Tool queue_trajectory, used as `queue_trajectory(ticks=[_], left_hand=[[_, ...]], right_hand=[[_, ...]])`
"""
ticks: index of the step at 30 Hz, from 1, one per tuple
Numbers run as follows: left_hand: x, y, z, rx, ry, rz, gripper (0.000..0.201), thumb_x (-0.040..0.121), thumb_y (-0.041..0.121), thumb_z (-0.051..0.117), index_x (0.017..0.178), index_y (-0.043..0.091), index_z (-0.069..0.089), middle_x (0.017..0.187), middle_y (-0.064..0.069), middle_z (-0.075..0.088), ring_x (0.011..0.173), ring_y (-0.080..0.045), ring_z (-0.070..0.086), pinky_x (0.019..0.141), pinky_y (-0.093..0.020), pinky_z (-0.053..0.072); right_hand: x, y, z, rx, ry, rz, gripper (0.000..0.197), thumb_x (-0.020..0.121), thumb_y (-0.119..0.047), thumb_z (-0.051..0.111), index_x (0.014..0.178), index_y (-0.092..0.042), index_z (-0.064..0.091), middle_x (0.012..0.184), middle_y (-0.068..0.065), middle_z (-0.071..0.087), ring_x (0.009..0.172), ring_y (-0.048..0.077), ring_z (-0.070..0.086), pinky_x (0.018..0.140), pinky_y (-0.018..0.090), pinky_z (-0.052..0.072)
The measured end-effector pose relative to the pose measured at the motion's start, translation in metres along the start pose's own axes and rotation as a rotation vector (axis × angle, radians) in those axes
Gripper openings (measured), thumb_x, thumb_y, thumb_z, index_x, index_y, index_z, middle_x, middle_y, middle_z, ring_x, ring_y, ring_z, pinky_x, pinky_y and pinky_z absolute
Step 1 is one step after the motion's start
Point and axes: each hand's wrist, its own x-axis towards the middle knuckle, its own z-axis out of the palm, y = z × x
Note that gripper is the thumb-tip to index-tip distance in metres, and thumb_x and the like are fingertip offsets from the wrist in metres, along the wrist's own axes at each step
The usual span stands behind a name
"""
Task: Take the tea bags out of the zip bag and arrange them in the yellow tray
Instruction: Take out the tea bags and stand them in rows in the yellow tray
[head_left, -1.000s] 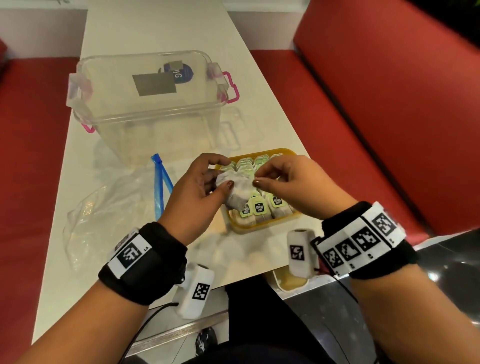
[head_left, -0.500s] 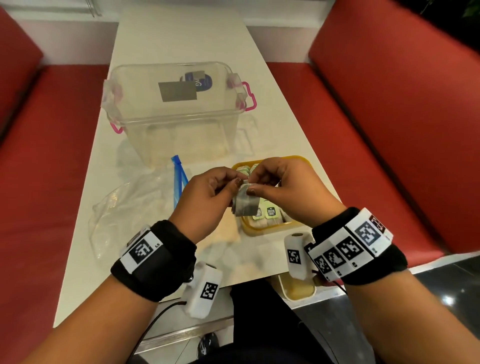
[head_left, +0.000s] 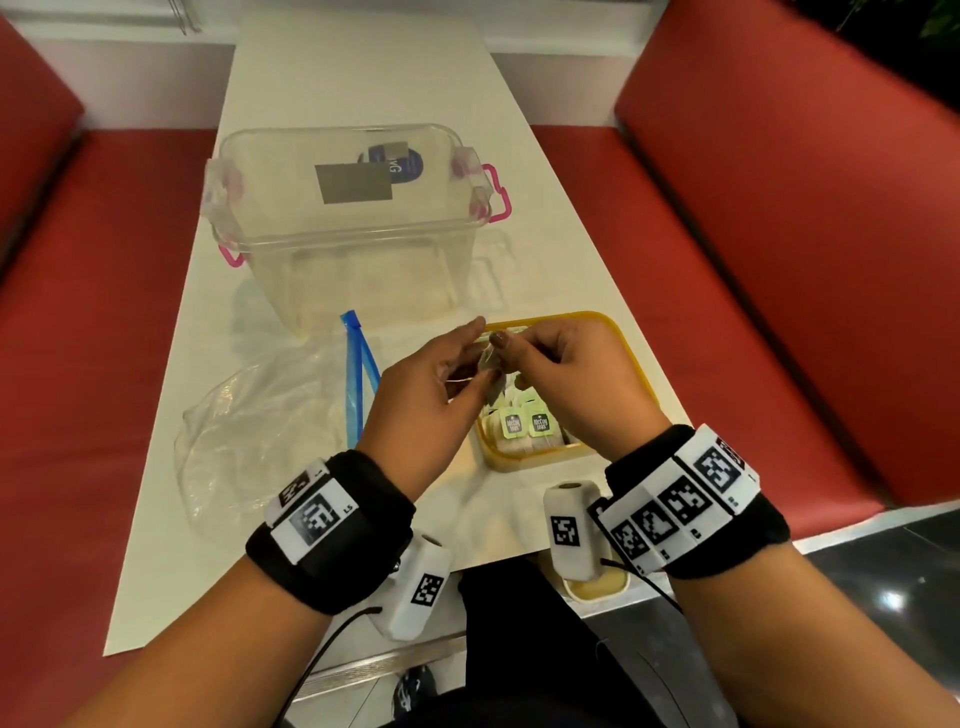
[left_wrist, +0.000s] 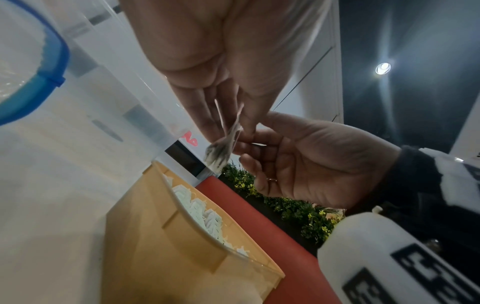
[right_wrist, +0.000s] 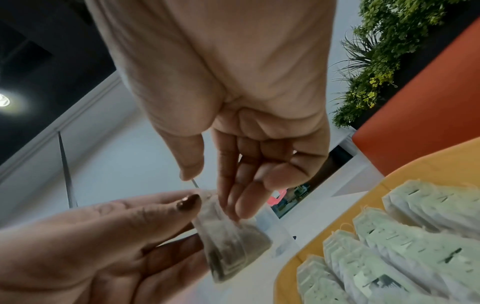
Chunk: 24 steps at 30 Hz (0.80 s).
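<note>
Both hands hold one tea bag (head_left: 491, 371) in the air over the left edge of the yellow tray (head_left: 626, 338). My left hand (head_left: 470, 358) pinches the bag's side with thumb and fingers. My right hand (head_left: 514, 356) pinches it near the top. In the right wrist view the tea bag (right_wrist: 231, 242) hangs down with dark tea in its lower part, between the left hand (right_wrist: 166, 222) and the right hand (right_wrist: 207, 191). Rows of tea bags (head_left: 524, 423) with green tags stand in the tray. The clear zip bag (head_left: 260, 415) lies flat on the table to the left.
A clear plastic box (head_left: 353, 223) with pink latches stands on the white table (head_left: 561, 249) behind the tray and the zip bag. Red bench seats (head_left: 779, 260) run along both sides of the table. The tray sits near the table's right front corner.
Both hands kept hold of the tea bag and moved it a little up and away, toward the tray's far left corner. The bag was crumpled, then flat, and now hangs narrow.
</note>
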Motion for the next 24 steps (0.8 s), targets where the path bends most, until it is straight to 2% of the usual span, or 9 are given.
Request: queue_trajectory(ticks=[2, 5, 10, 12, 14, 16, 18, 20, 24], left_hand=[[-0.002, 0.002, 0.003, 0.029, -0.038, 0.057, 0.038, 0.093, 0.012, 0.060, 0.128, 0.026, 0.059, 0.111, 0.013, 0.069, 0.100, 0.008, 0.063, 0.086, -0.009, 0.048], [-0.003, 0.000, 0.004, 0.005, -0.109, 0.057, 0.043, 0.094, 0.003, 0.051, 0.127, 0.029, 0.059, 0.115, 0.018, 0.066, 0.110, 0.007, 0.058, 0.094, -0.013, 0.045], [0.000, -0.005, 0.004, -0.362, -0.142, -0.092, 0.050, 0.095, -0.008, 0.039, 0.129, 0.024, 0.056, 0.141, 0.001, 0.053, 0.131, -0.009, 0.048, 0.111, -0.033, 0.039], [0.002, -0.003, 0.002, -0.441, -0.164, -0.136, 0.049, 0.096, -0.009, 0.035, 0.126, 0.021, 0.058, 0.139, 0.001, 0.054, 0.127, -0.008, 0.052, 0.109, -0.030, 0.041], [0.005, -0.003, 0.000, -0.420, -0.170, -0.132, 0.047, 0.096, -0.008, 0.036, 0.125, 0.020, 0.061, 0.135, 0.003, 0.058, 0.122, -0.007, 0.055, 0.105, -0.027, 0.044], [0.008, -0.006, -0.002, -0.270, -0.106, -0.062, 0.042, 0.094, -0.004, 0.045, 0.119, 0.023, 0.065, 0.127, 0.006, 0.060, 0.116, -0.003, 0.057, 0.099, -0.025, 0.047], [0.011, -0.011, -0.005, -0.081, -0.004, 0.007, 0.031, 0.092, 0.006, 0.058, 0.110, 0.030, 0.064, 0.120, 0.008, 0.058, 0.107, 0.005, 0.057, 0.086, -0.017, 0.048], [0.014, -0.017, -0.008, 0.011, 0.016, 0.016, 0.031, 0.089, 0.018, 0.066, 0.115, 0.033, 0.058, 0.122, 0.011, 0.055, 0.106, 0.010, 0.054, 0.080, -0.012, 0.048], [0.014, -0.024, -0.004, -0.087, -0.130, -0.052, 0.035, 0.086, 0.017, 0.070, 0.120, 0.021, 0.061, 0.113, 0.006, 0.068, 0.105, -0.005, 0.063, 0.086, -0.028, 0.054]], right_hand=[[-0.001, 0.002, 0.001, 0.039, 0.027, 0.012, 0.028, 0.091, -0.036, 0.062, 0.073, -0.019, 0.075, 0.066, 0.004, 0.070, 0.068, 0.030, 0.064, 0.066, 0.045, 0.054], [0.000, 0.006, 0.001, 0.093, 0.037, 0.038, 0.025, 0.087, -0.039, 0.066, 0.076, -0.018, 0.075, 0.068, 0.004, 0.071, 0.069, 0.031, 0.066, 0.066, 0.049, 0.054], [0.002, 0.013, -0.001, 0.148, -0.010, 0.040, 0.013, 0.083, -0.025, 0.072, 0.087, -0.012, 0.074, 0.073, 0.004, 0.074, 0.069, 0.019, 0.070, 0.064, 0.039, 0.055], [0.001, 0.013, -0.001, 0.165, -0.018, 0.036, 0.010, 0.084, -0.019, 0.071, 0.089, -0.011, 0.074, 0.074, 0.004, 0.074, 0.072, 0.018, 0.072, 0.067, 0.036, 0.056], [0.001, 0.013, -0.001, 0.139, -0.010, 0.036, 0.009, 0.087, -0.015, 0.066, 0.088, -0.012, 0.074, 0.072, 0.003, 0.073, 0.066, 0.015, 0.069, 0.059, 0.033, 0.053], [0.001, 0.013, -0.003, 0.063, 0.022, 0.045, 0.012, 0.088, -0.015, 0.062, 0.088, -0.013, 0.074, 0.067, 0.000, 0.070, 0.053, 0.009, 0.058, 0.047, 0.025, 0.044], [0.002, 0.013, -0.007, 0.008, 0.035, 0.047, 0.012, 0.088, -0.015, 0.062, 0.090, -0.012, 0.073, 0.064, -0.003, 0.064, 0.047, 0.002, 0.050, 0.043, 0.017, 0.039], [0.003, 0.012, -0.012, -0.008, 0.008, 0.036, 0.011, 0.089, -0.015, 0.061, 0.092, -0.011, 0.071, 0.065, -0.004, 0.063, 0.046, -0.001, 0.050, 0.043, 0.010, 0.035], [0.006, 0.013, -0.020, 0.006, -0.051, 0.017, 0.009, 0.090, -0.018, 0.061, 0.092, -0.018, 0.069, 0.077, 0.003, 0.070, 0.055, 0.003, 0.053, 0.049, 0.018, 0.041]])
